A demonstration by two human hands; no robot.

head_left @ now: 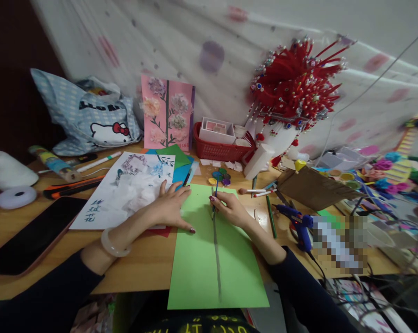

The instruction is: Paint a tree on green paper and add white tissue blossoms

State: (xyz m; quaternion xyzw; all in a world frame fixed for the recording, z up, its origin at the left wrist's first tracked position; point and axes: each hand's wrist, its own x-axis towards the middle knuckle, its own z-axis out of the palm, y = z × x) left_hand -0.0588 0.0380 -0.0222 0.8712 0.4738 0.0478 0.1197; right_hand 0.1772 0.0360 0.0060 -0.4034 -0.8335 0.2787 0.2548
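Note:
A sheet of light green paper (195, 273) lies before me, its near end over the table's front edge. Down its middle runs a dark grey painted line (217, 259). My right hand (229, 208) is closed around a thin blue paintbrush (217, 182), whose tip is at the upper part of the line. My left hand (170, 208) rests with fingers spread, its thumb on the green sheet's left edge. Under that forearm is a white sheet (90, 199) with painted flowers, writing and crumpled white tissue (139, 189). Small paint pots (222, 175) stand just beyond the green sheet.
A pink flower picture (167, 111) leans at the back beside a red basket (219, 148). At right are a beaded red headdress (295, 88), a blue glue gun (299, 224) and tangled cables. A phone (35, 236) and a box cutter (70, 187) lie at left.

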